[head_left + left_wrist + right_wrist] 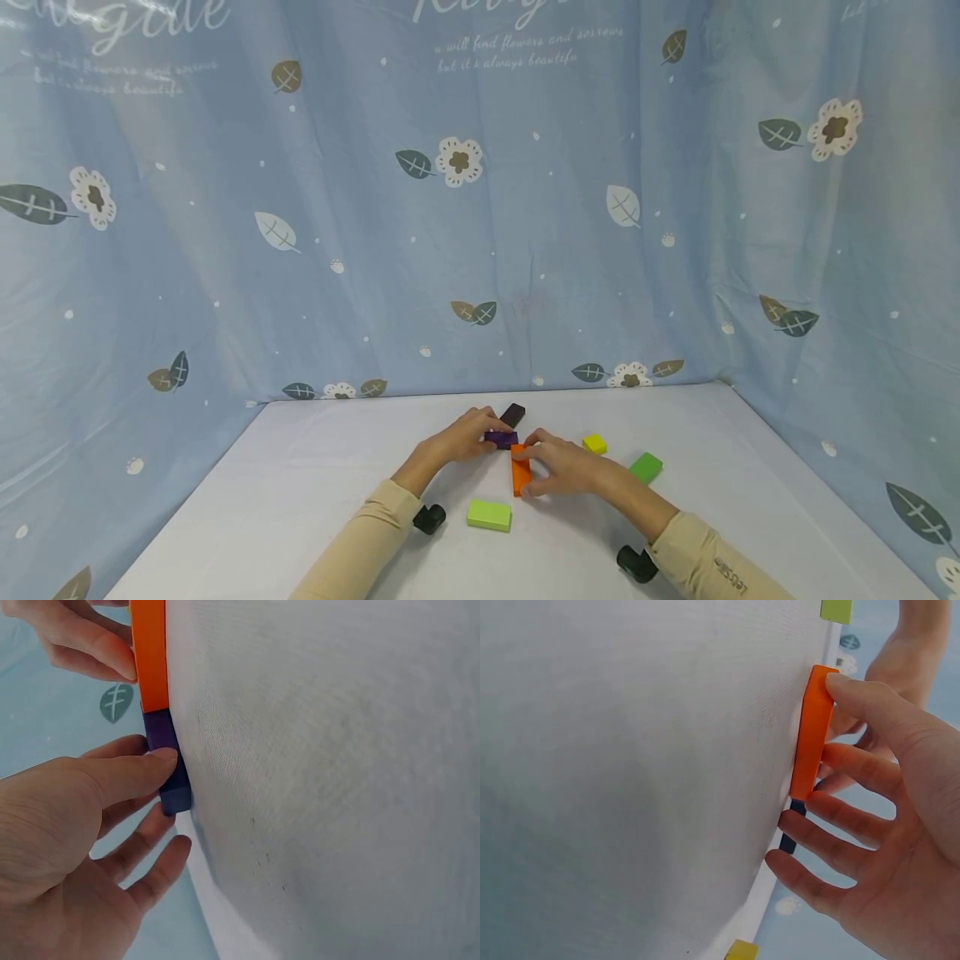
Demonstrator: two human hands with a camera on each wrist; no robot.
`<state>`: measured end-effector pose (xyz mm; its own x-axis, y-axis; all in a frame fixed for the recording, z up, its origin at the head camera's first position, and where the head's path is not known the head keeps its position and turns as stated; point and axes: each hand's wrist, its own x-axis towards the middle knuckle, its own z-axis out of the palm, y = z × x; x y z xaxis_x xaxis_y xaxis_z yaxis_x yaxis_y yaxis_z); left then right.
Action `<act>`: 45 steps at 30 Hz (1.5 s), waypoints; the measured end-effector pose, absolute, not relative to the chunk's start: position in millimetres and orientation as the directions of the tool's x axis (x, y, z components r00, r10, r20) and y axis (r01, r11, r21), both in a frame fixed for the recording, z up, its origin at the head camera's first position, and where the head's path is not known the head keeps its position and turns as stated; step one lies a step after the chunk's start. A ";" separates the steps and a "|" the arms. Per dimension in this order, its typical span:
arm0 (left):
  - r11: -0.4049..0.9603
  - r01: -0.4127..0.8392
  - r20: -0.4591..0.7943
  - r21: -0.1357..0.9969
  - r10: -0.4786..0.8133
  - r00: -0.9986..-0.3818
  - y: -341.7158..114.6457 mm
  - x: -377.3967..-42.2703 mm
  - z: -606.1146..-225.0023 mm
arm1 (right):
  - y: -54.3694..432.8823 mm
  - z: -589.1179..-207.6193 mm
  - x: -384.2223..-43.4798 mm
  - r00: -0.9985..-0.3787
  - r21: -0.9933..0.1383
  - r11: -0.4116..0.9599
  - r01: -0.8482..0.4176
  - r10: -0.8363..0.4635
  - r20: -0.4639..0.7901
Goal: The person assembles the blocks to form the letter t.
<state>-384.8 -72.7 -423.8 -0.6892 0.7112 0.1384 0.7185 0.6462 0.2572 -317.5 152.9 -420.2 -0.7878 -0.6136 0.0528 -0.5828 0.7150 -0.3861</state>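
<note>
My left hand [463, 437] pinches a dark purple block [501, 437]; in the left wrist view its thumb lies on one face of the purple block [178, 787]. An orange block [521, 478] lies lengthwise on the table, held by my right hand [567, 467]. The right wrist view shows the thumb near one end of the orange block [813, 735] and fingers along its side. The orange block's far end touches the purple block or sits very close to it. Just beyond the purple block is a black block [513, 415].
A light green block [489, 515] lies nearer on the white table [300, 500], between the forearms. Right of the right hand are a yellow block [595, 444] and a green block [647, 467], partly behind the wrist. A blue patterned curtain [525, 250] surrounds the table.
</note>
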 end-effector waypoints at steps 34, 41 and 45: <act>0.658 0.739 0.063 0.144 0.740 -0.670 -71.9 -353.4 -416.9 | 153.5 -423.4 -319.0 -0.790 -0.398 0.715 -0.574 -0.612 0.041; 0.673 0.721 0.047 0.166 0.724 -0.688 -72.2 -350.9 -416.7 | 154.0 -422.5 -317.5 -0.793 -0.385 0.721 -0.576 -0.607 0.048; 0.678 0.710 0.033 0.190 0.718 -0.695 -72.5 -351.9 -417.7 | 154.4 -421.8 -317.5 -0.788 -0.395 0.712 -0.580 -0.613 0.052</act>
<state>-351.9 -72.5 -417.7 -0.6951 0.7182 0.0330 0.7099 0.6783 0.1896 -317.5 154.4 -421.8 -0.7881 -0.6133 0.0523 -0.5803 0.7121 -0.3952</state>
